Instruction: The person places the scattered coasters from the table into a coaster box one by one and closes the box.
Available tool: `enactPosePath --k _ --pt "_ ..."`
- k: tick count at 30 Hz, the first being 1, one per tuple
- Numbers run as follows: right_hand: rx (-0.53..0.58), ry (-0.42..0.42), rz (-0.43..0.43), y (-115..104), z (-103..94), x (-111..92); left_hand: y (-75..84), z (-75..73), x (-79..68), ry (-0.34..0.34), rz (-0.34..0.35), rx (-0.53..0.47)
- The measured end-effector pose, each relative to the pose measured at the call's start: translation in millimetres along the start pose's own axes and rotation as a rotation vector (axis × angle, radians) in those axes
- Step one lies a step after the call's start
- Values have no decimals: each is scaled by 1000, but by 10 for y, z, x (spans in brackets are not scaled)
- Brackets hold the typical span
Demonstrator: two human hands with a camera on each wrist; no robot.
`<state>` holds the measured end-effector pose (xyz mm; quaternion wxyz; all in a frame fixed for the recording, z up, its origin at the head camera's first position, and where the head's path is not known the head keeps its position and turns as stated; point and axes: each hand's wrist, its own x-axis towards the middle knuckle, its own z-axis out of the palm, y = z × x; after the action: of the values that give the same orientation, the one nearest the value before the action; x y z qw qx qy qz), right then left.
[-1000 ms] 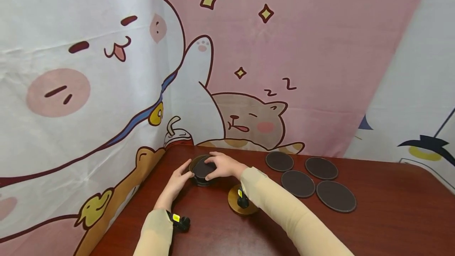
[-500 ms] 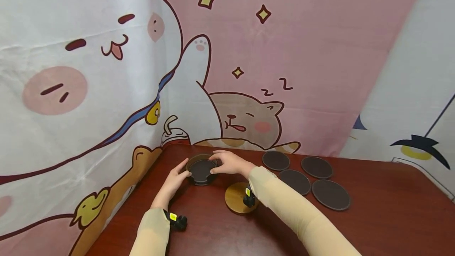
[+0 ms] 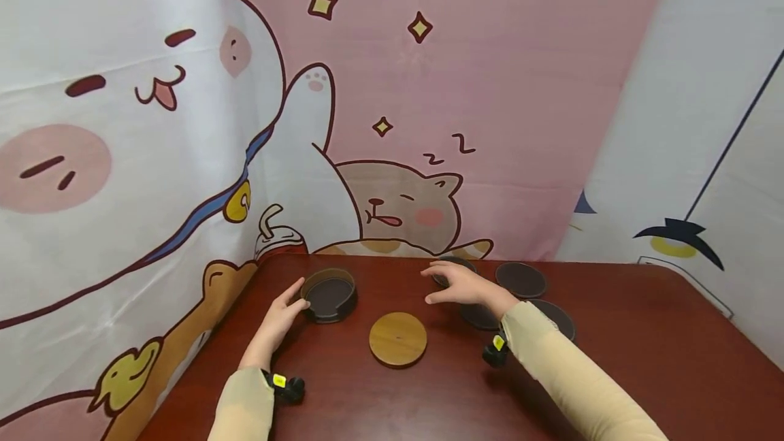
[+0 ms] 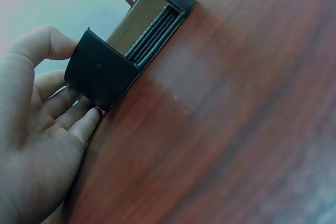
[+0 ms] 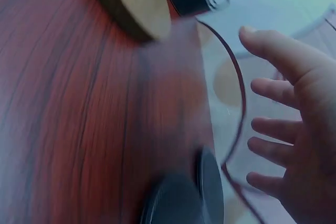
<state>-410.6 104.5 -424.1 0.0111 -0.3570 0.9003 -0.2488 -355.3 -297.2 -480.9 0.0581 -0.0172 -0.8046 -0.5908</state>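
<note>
My left hand [image 3: 277,324] holds the left side of a round black coaster holder [image 3: 350,303], its thumb and fingers bent against the outer wall. Through the slot of the holder [image 4: 105,72] in the left wrist view, several stacked coasters [image 4: 157,32] show their edges. My right hand [image 3: 468,288] is in the air over the black round coasters at the right, fingers spread and holding nothing. One coaster [image 3: 520,280] lies uncovered behind it; others [image 3: 479,317] are partly hidden by the hand and sleeve. Between the hands lies a round wooden disc [image 3: 398,339].
The reddish-brown wooden table [image 3: 429,403] runs back to a cloth backdrop [image 3: 490,87] printed with cartoon animals. This cloth also runs along the left side, close to the left arm. A small black camera is strapped to each wrist.
My right hand has left the coaster holder and moved right, over the loose coasters. The coaster it held now lies in the holder. The left hand stays at the holder; the head view has turned right.
</note>
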Motion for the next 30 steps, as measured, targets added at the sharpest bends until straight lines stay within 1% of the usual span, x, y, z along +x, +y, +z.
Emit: enactPosePath --k 4,7,13,15,18,26,30 --pt "54 61 57 220 -39 -312 -2 -15 -16 -8 -4 -9" --pt "58 92 97 365 -15 -501 -12 -23 -28 -11 -10 -1" --pt "27 125 180 535 36 -730 -26 -1 -26 -3 0 17" --pt "29 126 203 575 46 -786 -20 19 -14 -7 -2 24" --pt "23 107 213 610 82 -823 -17 15 -27 -8 -10 36" --pt "-28 93 213 660 124 -877 -23 27 -40 -8 -26 31" --pt "-39 96 222 664 131 -877 -10 21 -29 -2 -12 31"
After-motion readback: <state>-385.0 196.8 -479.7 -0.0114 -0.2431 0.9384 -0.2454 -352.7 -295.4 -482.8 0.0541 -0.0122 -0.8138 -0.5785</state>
